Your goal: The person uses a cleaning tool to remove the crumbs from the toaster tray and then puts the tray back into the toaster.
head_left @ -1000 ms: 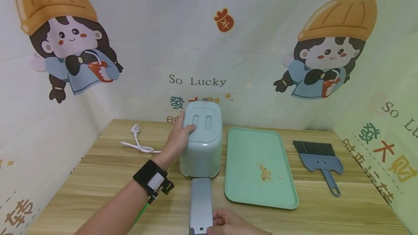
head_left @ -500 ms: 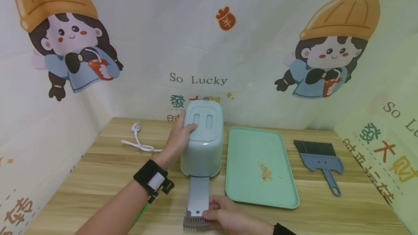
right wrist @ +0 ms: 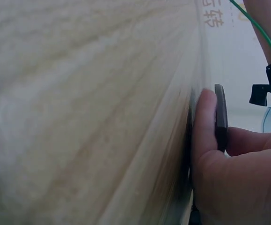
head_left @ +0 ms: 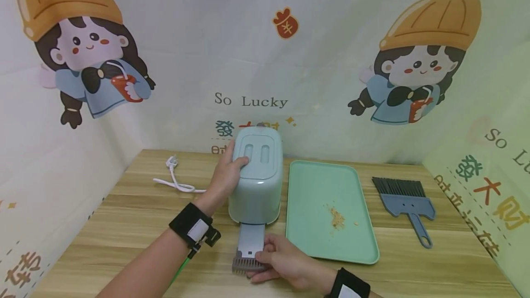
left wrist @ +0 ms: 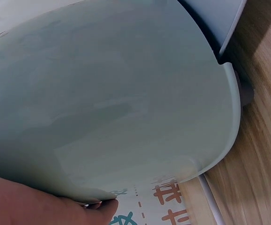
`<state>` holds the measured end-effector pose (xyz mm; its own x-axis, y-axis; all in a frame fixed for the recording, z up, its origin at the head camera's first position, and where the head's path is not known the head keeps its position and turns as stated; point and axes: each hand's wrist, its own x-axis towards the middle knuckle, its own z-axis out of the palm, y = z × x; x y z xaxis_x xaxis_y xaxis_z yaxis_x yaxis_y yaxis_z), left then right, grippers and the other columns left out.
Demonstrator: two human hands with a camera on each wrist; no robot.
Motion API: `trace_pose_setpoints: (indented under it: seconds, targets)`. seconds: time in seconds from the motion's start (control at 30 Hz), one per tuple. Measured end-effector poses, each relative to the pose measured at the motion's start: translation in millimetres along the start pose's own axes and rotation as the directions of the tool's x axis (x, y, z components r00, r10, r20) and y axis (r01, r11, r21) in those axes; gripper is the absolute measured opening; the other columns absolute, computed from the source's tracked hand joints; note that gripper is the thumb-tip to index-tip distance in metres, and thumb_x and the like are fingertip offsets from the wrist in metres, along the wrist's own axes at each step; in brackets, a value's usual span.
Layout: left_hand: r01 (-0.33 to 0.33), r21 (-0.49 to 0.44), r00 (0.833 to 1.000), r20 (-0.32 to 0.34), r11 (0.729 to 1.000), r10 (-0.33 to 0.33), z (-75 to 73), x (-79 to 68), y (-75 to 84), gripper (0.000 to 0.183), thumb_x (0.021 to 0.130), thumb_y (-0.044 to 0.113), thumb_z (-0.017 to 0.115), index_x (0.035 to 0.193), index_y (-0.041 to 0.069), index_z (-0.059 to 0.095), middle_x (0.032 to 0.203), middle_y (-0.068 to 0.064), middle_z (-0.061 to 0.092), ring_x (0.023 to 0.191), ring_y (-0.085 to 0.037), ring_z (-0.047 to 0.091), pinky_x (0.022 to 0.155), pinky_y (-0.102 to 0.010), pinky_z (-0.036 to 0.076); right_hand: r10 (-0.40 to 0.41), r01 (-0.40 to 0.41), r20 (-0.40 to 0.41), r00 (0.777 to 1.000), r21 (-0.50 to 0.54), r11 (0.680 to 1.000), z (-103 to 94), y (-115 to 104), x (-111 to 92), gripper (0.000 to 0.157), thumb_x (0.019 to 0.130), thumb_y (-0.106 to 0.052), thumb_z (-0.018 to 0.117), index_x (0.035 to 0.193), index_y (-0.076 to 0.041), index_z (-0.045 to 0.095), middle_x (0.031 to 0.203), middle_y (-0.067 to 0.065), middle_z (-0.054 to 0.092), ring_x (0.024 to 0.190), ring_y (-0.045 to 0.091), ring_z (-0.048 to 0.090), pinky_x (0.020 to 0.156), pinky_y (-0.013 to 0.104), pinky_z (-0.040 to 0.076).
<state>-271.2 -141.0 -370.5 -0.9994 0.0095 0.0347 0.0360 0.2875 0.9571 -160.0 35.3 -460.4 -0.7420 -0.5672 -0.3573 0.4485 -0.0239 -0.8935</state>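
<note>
A pale green toaster [head_left: 254, 201] with two lidded-looking oval marks on its top stands end-on at the middle of the table. My left hand [head_left: 225, 174] grips its left side, thumb over the top edge; in the left wrist view the toaster's side [left wrist: 116, 103] fills most of the picture. A grey metal crumb tray [head_left: 251, 238] sticks out from the toaster's base, partly inside it, with a brown ridged end [head_left: 248, 264]. My right hand [head_left: 285, 261] pinches that end at its right side, thumb on top and fingers below. The right wrist view has the tray's dark edge [right wrist: 221, 117] between thumb and fingers.
A green serving tray [head_left: 319, 178] with crumbs [head_left: 337, 219] on it lies right of the toaster. Farther right is a blue hand brush [head_left: 407, 206] with black bristles. A white power cord with plug [head_left: 178, 183] lies at the left. Patterned cloth walls [head_left: 323, 72] close off the back and sides.
My right hand has moved away from me with the crumb tray, which has slid farther into the toaster. My left hand has kept its hold, and the toaster stays in place.
</note>
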Motion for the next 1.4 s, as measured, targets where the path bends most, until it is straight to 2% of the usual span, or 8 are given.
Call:
trace_pose_setpoints:
  seconds: [0.3, 0.67, 1.03, 1.4]
  targets:
    - [-0.006, 0.000, 1.000, 0.003, 1.000, 0.006, -0.6, 0.1, -0.9, 0.065, 0.101, 0.030, 0.040, 0.153, 0.024, 0.001, 0.158, 0.004, 0.004, 0.141, -0.016, 0.002, 0.115, -0.047, 0.006, -0.032, 0.035, -0.107, 0.994, 0.030, 0.999, -1.0, -4, 8, 0.026, 0.095, 0.009, 0.046, 0.119, 0.012, 0.039, 0.103, 0.027, 0.054, 0.091, 0.031, 0.063, 0.078, 0.039, 0.056]
    - [-0.028, -0.008, 1.000, 0.004, 1.000, 0.028, -2.9, 0.0, -3.0, 0.064, 0.101, 0.030, 0.039, 0.153, 0.027, 0.001, 0.158, 0.003, 0.008, 0.141, -0.018, 0.007, 0.114, -0.048, 0.010, -0.041, 0.053, -0.173, 0.984, 0.064, 0.997, -3.4, -10, 15, 0.031, 0.092, 0.010, 0.048, 0.119, 0.013, 0.033, 0.104, 0.027, 0.047, 0.088, 0.032, 0.064, 0.082, 0.037, 0.055]
    - [-0.019, -0.011, 1.000, 0.000, 1.000, 0.019, 0.7, 0.2, -2.0, 0.065, 0.101, 0.029, 0.040, 0.153, 0.024, 0.001, 0.158, 0.003, 0.005, 0.141, -0.017, 0.004, 0.115, -0.047, 0.007, -0.054, 0.078, -0.211, 0.976, 0.105, 0.991, -4.3, -14, 17, 0.036, 0.090, 0.012, 0.047, 0.122, 0.016, 0.029, 0.113, 0.029, 0.043, 0.094, 0.031, 0.062, 0.085, 0.035, 0.053]
    - [-0.025, -0.013, 1.000, -0.002, 1.000, 0.025, -0.2, -0.6, -2.1, 0.064, 0.101, 0.029, 0.040, 0.153, 0.024, 0.002, 0.158, 0.003, 0.007, 0.141, -0.018, 0.005, 0.115, -0.047, 0.007, -0.015, 0.043, -0.167, 0.986, 0.164, 0.986, -8.6, -21, 25, 0.028, 0.093, 0.008, 0.048, 0.119, 0.019, 0.046, 0.117, 0.026, 0.054, 0.100, 0.029, 0.062, 0.090, 0.031, 0.050]
